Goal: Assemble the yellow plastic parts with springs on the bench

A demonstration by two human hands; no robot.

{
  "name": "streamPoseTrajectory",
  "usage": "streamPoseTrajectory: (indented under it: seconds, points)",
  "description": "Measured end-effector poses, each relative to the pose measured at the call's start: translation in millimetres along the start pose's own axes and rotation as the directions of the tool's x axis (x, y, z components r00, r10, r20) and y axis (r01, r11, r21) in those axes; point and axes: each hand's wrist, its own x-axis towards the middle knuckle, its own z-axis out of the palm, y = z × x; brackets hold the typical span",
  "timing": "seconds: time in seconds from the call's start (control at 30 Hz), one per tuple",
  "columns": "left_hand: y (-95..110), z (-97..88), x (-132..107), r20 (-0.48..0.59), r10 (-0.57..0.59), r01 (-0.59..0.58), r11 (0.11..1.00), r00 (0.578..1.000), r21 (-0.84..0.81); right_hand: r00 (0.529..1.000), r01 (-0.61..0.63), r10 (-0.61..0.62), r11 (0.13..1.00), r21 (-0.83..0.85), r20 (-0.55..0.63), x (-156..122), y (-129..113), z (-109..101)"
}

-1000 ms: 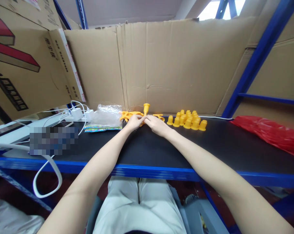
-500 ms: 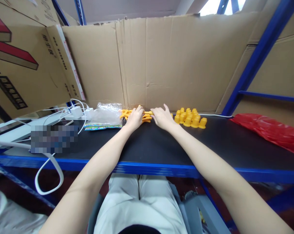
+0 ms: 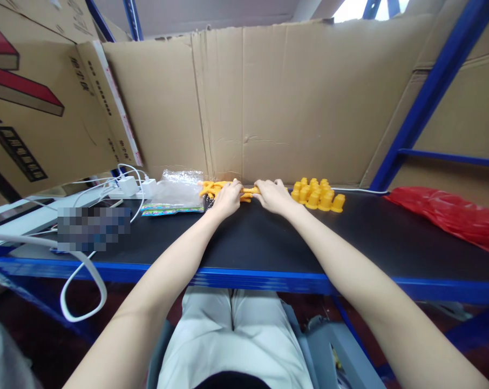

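Observation:
At the back of the black table, my left hand (image 3: 228,199) and my right hand (image 3: 273,195) hold the two ends of a thin orange-yellow stick-like piece (image 3: 251,190). The fingers of each hand are closed around it, though the fingertips are partly hidden. A pile of similar orange-yellow pieces (image 3: 210,188) lies beside and behind my left hand. Just right of my right hand, several yellow cup-shaped pieces (image 3: 314,197) stand close together in rows.
Left of the pile lie a clear plastic bag (image 3: 175,189) and a colourful packet. White chargers (image 3: 127,186) with cables and a blurred-out item (image 3: 94,229) are farther left. A red plastic bag (image 3: 447,216) lies at the right. A cardboard wall (image 3: 293,108) closes the back.
My right hand's fingers have curled in and closed on the stick-like piece; before, they were more spread. My left hand has barely moved.

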Motion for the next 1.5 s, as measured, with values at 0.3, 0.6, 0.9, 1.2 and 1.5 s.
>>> streamPoseTrajectory:
  seconds: [0.3, 0.6, 0.9, 1.2, 1.5]
  points:
    - [6, -0.2, -1, 0.011, -0.006, 0.006, 1.0, 1.0, 0.02, 1.0, -0.011, 0.01, 1.0, -0.011, -0.024, 0, 3, -5]
    - [4, 0.1, -1, 0.06, -0.036, 0.034, 0.999, 0.998, 0.035, 0.993, -0.028, 0.024, 0.999, 0.039, 0.113, 0, 6, -1]
    - [18, -3.5, -1, 0.067, -0.04, 0.039, 0.999, 0.997, 0.022, 0.994, -0.081, 0.083, 0.996, -0.032, 0.065, -1, 6, -19]
    - [8, -1.8, -1, 0.073, -0.065, 0.064, 0.998, 0.995, 0.013, 0.988, -0.037, 0.025, 0.996, 0.076, 0.153, 0, 10, -6]
    - [2, -1.8, 0, 0.059, -0.137, 0.137, 0.991, 0.989, 0.01, 0.994, -0.106, 0.106, 0.994, -0.021, 0.018, -1, 16, -11]
